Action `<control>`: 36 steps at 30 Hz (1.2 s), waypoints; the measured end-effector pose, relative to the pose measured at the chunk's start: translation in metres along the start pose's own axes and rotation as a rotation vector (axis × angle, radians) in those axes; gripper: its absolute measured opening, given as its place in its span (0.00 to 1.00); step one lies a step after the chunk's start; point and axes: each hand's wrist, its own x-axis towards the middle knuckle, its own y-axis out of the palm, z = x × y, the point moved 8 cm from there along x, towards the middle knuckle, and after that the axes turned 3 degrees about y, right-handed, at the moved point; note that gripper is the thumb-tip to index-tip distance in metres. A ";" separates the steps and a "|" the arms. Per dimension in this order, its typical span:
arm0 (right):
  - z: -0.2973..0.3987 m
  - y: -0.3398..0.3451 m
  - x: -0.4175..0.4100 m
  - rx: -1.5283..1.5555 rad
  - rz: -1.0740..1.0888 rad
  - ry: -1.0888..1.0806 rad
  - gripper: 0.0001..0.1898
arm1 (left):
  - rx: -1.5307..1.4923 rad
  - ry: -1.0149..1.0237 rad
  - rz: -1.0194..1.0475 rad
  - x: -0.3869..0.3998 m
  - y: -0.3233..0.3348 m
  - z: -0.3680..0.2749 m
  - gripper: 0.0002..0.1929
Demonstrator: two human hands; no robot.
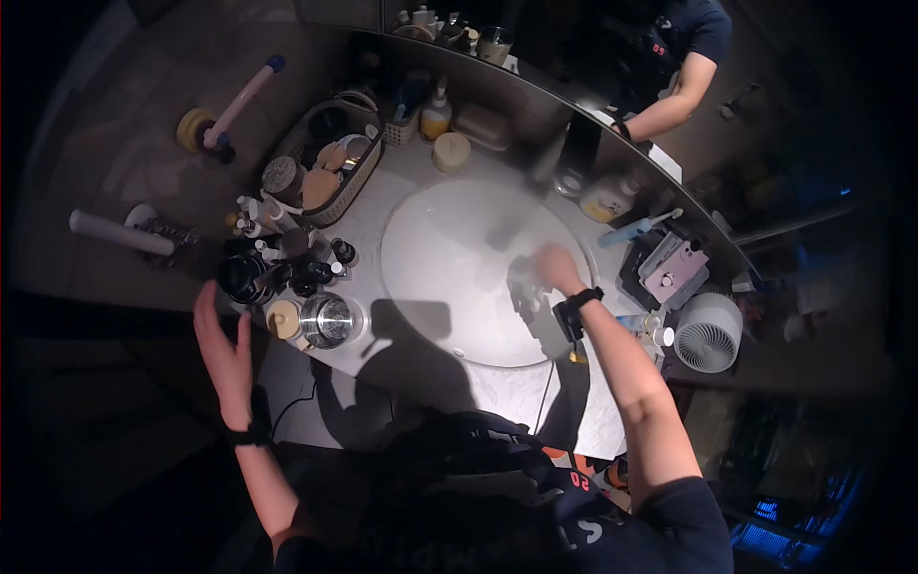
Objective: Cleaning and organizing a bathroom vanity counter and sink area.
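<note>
My right hand (556,267) is over the right side of a round white washbasin (459,237), fingers curled in. It is blurred, and whether it holds anything is hidden. A black device is strapped to that wrist. My left hand (221,333) is off the counter's left end, thumb spread from the fingers and nothing in it. Nearest to it stands a round black container (244,278), beside a cluster of small dark bottles (310,274). A beige lidded jar (285,321) and a clear vessel (328,321) sit at the counter's front left.
Behind the bottles lies a woven basket (344,197) of toiletries. Pump bottles (436,120) and a round beige container (452,152) line the back, below a mirror (574,79). At right are an electric toothbrush (635,231), a pink phone (674,271) and a grey fan (708,333).
</note>
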 end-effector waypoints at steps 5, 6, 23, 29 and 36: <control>0.002 0.094 0.026 -0.193 0.134 0.121 0.14 | -0.105 0.063 0.151 -0.028 0.003 -0.073 0.24; 0.001 0.099 0.026 -0.127 0.105 0.085 0.13 | -0.133 0.075 0.207 -0.027 0.011 -0.091 0.23; 0.017 0.108 0.045 -0.046 -0.073 0.182 0.24 | -0.323 0.190 0.524 -0.046 0.074 -0.182 0.19; 0.024 0.117 0.034 -0.103 -0.027 0.070 0.19 | -0.381 0.240 0.585 -0.068 0.091 -0.195 0.20; 0.076 0.088 -0.009 0.284 0.081 -0.192 0.17 | -0.551 0.070 0.651 -0.083 0.131 -0.183 0.27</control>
